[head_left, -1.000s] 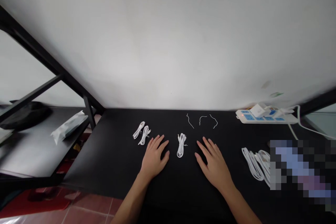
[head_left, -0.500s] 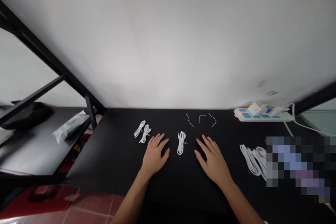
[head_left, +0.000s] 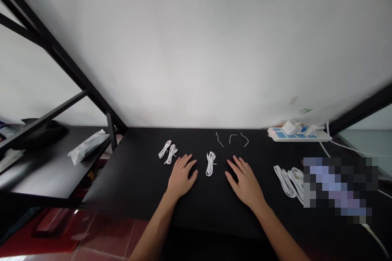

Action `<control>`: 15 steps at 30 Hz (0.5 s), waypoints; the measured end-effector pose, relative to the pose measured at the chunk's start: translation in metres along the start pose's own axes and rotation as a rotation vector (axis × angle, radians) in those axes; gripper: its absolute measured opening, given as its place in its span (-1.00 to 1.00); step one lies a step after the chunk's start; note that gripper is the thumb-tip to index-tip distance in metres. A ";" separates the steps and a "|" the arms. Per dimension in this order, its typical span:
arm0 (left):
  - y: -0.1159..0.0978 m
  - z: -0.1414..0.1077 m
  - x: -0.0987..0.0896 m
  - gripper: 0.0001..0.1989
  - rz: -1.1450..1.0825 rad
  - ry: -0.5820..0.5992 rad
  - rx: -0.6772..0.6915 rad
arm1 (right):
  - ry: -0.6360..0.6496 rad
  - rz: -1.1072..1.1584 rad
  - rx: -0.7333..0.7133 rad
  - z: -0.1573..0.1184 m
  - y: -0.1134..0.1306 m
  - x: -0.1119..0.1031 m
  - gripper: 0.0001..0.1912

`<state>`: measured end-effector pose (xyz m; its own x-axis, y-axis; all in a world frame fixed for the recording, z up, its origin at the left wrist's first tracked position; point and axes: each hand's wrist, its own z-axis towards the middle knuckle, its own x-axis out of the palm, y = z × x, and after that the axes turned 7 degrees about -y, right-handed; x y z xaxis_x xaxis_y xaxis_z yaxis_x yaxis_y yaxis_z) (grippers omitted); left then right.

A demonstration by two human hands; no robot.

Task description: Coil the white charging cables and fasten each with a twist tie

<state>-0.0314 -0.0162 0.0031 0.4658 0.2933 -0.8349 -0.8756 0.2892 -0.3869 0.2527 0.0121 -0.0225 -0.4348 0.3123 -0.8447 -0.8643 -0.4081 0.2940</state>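
Observation:
My left hand lies flat on the black tabletop with its fingers spread, touching nothing but the table. My right hand rests the same way and holds nothing. Between them sits a coiled white cable bundle, nearer my left hand. Left of that hand lie two smaller white cable bundles. Beyond the hands, three thin white wires lie in a row near the wall.
A white power strip with a white plug stands at the far right, and looser white cables lie below it, partly hidden by a pixelated patch. On a black shelf at left lie a plastic packet and a dark bag.
The whole view has swung slightly, shifting the shelf rightward and the power strip leftward. My hands and the cables stay in the same places on the table.

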 end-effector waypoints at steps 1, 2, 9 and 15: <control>0.000 0.000 0.000 -0.61 0.000 -0.001 0.000 | -0.002 0.003 0.002 0.000 0.000 0.000 -0.47; 0.000 0.000 0.000 -0.61 -0.001 -0.003 0.000 | -0.003 0.008 0.006 0.000 0.000 0.000 -0.47; 0.000 0.000 0.000 -0.61 0.001 -0.002 0.006 | 0.008 0.013 0.016 0.000 0.001 -0.002 -0.47; -0.002 0.001 -0.002 -0.61 0.008 0.015 0.002 | -0.004 0.019 0.014 0.000 0.001 -0.001 -0.48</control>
<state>-0.0307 -0.0166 0.0055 0.4563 0.2816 -0.8441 -0.8792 0.2885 -0.3791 0.2526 0.0111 -0.0213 -0.4525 0.3077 -0.8370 -0.8590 -0.4023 0.3165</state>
